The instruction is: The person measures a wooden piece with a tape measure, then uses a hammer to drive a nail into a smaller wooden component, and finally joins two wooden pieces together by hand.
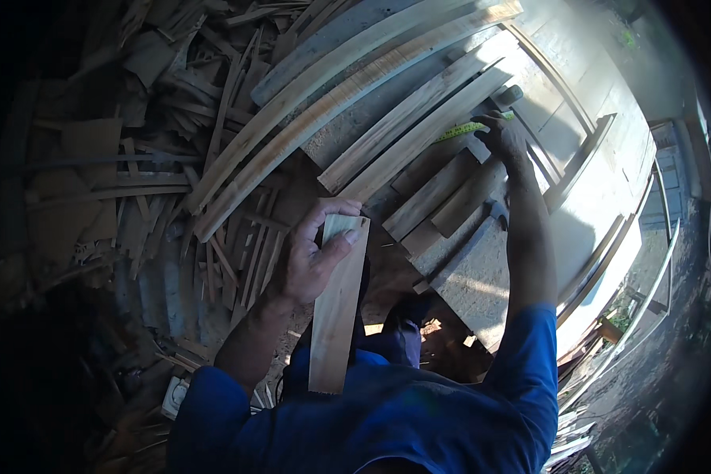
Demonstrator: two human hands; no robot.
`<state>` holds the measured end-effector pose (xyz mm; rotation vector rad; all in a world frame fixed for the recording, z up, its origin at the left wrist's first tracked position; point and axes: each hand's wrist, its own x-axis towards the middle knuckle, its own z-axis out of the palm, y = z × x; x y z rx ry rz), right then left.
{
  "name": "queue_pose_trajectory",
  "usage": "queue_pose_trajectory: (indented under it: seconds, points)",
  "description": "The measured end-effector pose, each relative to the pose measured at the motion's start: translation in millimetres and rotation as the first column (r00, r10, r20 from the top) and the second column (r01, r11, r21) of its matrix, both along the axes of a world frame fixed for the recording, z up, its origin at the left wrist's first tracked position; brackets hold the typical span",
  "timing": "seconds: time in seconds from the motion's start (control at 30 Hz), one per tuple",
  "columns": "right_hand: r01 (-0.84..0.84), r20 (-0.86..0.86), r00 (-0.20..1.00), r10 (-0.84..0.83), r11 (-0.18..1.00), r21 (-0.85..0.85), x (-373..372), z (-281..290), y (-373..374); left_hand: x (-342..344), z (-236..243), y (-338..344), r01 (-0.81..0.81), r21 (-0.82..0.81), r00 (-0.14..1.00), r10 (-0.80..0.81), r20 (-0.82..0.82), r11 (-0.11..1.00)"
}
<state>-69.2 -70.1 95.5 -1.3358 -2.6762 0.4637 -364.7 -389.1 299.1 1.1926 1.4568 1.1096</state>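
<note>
My left hand (pixel 316 257) grips a short, flat wooden board (pixel 339 316) near its upper end, thumb across the face and fingers behind the edge. The board hangs upright in front of my blue shirt. Over the workbench, my right hand (pixel 504 141) reaches to a tape measure, fingers curved and apart. Its yellow-green blade (pixel 456 132) is drawn out across the wood, and its dark case (pixel 507 96) lies just beyond the fingers. Whether the fingertips touch the blade is too dark to tell. A hammer (pixel 497 213) lies below my right wrist.
Several long planks (pixel 355 87) lie across the bench and jut past its left edge. Short boards (pixel 434 197) rest beside the hammer. Scrap wood (pixel 189 103) is heaped at the left. Narrow strips (pixel 596 265) lie along the sunlit right side of the bench (pixel 600 182).
</note>
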Motion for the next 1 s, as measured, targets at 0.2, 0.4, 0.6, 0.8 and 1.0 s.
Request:
queue_pose_trajectory:
  seconds: [0.2,0.4,0.6,0.8,1.0]
  points:
    - [-0.104,0.33,0.934,0.138,0.987,-0.119,-42.1,-22.3,19.8,-31.4,-2.4,-27.9,-0.073,-0.091,0.997,0.073,-0.005,0.993]
    - [-0.213,0.214,0.954,0.21,0.977,-0.007,-4.1,-43.1,46.7,-44.2,8.6,-33.7,-0.126,0.006,0.992,0.126,-0.008,0.992]
    - [-0.214,0.306,0.942,0.14,0.951,0.222,-12.1,59.9,12.3,-34.6,15.7,-46.9,-0.172,0.045,0.985,0.172,0.005,0.984]
    - [-0.107,-0.035,0.989,0.146,0.851,0.514,-36.5,264.0,-133.7,-3.7,45.9,-44.3,-0.072,-0.195,0.931,0.136,0.338,0.978]
    - [-0.093,-0.317,0.947,0.058,0.991,-0.098,-12.2,361.4,-266.8,68.9,95.9,-29.9,0.148,-0.065,0.864,-0.097,0.493,0.987]
